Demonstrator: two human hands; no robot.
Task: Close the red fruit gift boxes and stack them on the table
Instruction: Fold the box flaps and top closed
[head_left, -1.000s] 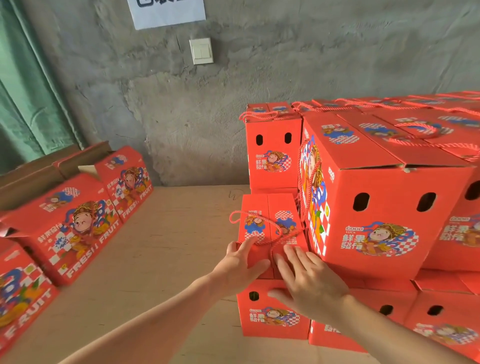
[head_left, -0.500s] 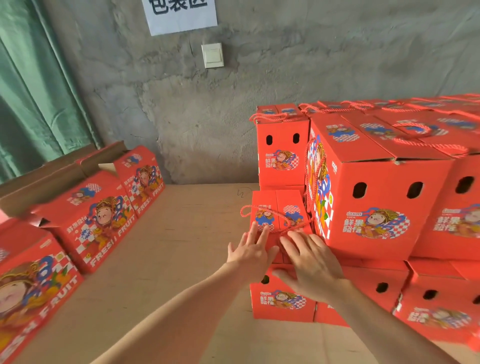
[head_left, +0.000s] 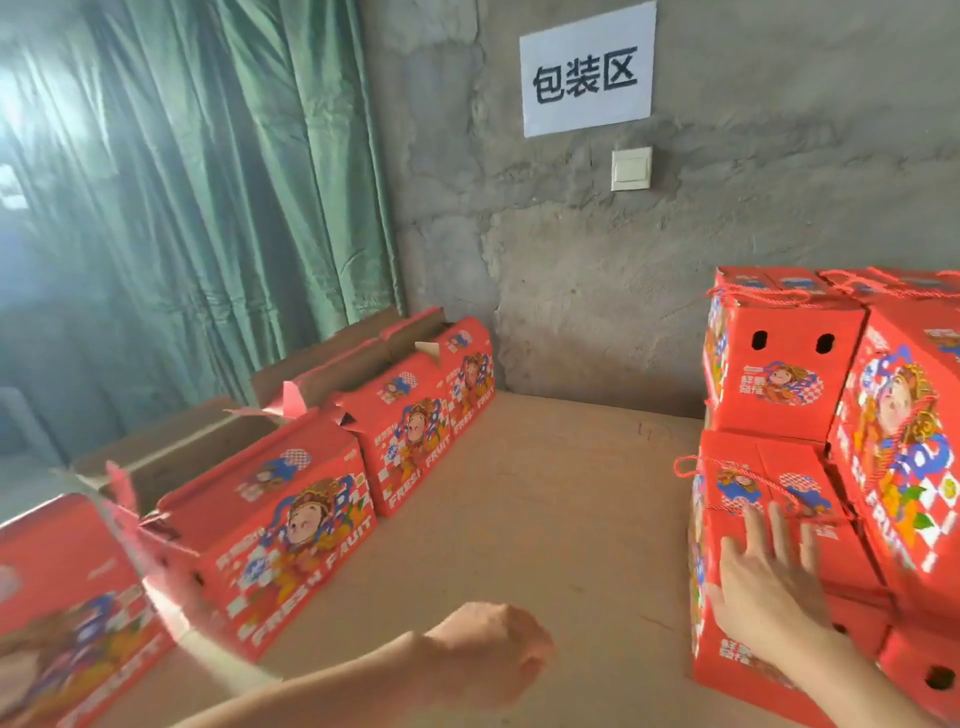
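At far left, a green pleated curtain (head_left: 208, 208) hangs in soft folds beside a rough grey concrete wall (head_left: 571, 291). Below it, a row of open boxes (head_left: 291, 514) stands along the left side of the pale wooden table (head_left: 545, 519): glossy red printed cardboard with a cartoon figure, brown unprinted flaps standing up. These appear to be waiting for closing. In the lower middle, the left hand (head_left: 488, 654) hovers over bare tabletop, curled loosely into a fist and holding nothing. Further right, the right hand (head_left: 769, 582) lies flat, fingers spread, on the lid of a closed box (head_left: 763, 499) with a twisted red cord handle (head_left: 727, 473), gripping nothing. That box sits against the stack of closed boxes (head_left: 883, 415) at far right. The next open box is best closed by folding the flaps square and pressing them flat, so the stack sits level.
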